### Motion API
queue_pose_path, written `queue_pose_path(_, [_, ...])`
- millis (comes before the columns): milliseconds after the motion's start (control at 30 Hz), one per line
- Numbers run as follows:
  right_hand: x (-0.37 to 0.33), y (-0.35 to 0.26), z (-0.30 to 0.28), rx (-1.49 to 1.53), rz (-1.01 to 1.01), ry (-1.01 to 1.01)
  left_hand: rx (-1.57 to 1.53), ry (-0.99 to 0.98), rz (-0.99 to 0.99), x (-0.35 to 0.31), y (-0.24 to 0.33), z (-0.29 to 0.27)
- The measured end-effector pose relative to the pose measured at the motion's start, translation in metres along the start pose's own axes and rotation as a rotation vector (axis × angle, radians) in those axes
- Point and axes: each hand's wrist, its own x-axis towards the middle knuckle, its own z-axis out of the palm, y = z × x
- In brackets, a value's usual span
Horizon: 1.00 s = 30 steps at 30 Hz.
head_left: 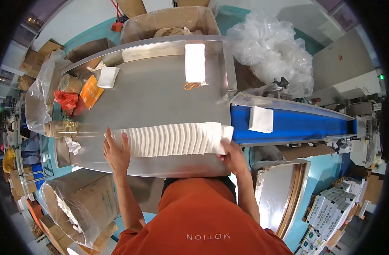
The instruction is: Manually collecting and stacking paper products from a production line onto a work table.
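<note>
A long row of flat white packets (173,139), leaning closely one on another, stretches across the metal table in front of me. My left hand (117,153) is at the row's left end, thumb and fingers spread apart, touching the end packets. At the right end, my right hand (235,158) pinches the lower edge of a white packet (226,135); its fingers are slightly blurred. Another white packet (261,119) lies on the blue conveyor belt (307,124) to the right.
On the steel table (152,93) are a bright-screened phone (195,63), an orange packet (91,92), a white packet (108,77), a red plastic bag (66,101) and a jar (61,128) at the left edge. Raised metal rims border the far side. Lined cartons (81,199) stand around.
</note>
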Motion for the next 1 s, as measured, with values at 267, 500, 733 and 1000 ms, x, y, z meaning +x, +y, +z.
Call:
queue_pose_path(267, [0.007, -0.014, 0.016, -0.71, -0.679, 0.303, -0.002, 0.011, -0.013, -0.001, 0.001, 0.005])
queue_pose_path(500, [0.0, -0.009, 0.006, 0.167, -0.052, -0.071, -0.028, 0.03, -0.015, -0.002, 0.002, 0.007])
queue_pose_path(733, [0.001, -0.005, -0.01, 0.095, -0.023, -0.101, 0.016, -0.004, -0.032, -0.002, 0.007, 0.005])
queue_pose_path(1000, [0.016, -0.008, -0.006, 0.302, -0.289, 0.175, 0.009, -0.032, -0.04, -0.001, 0.012, 0.007])
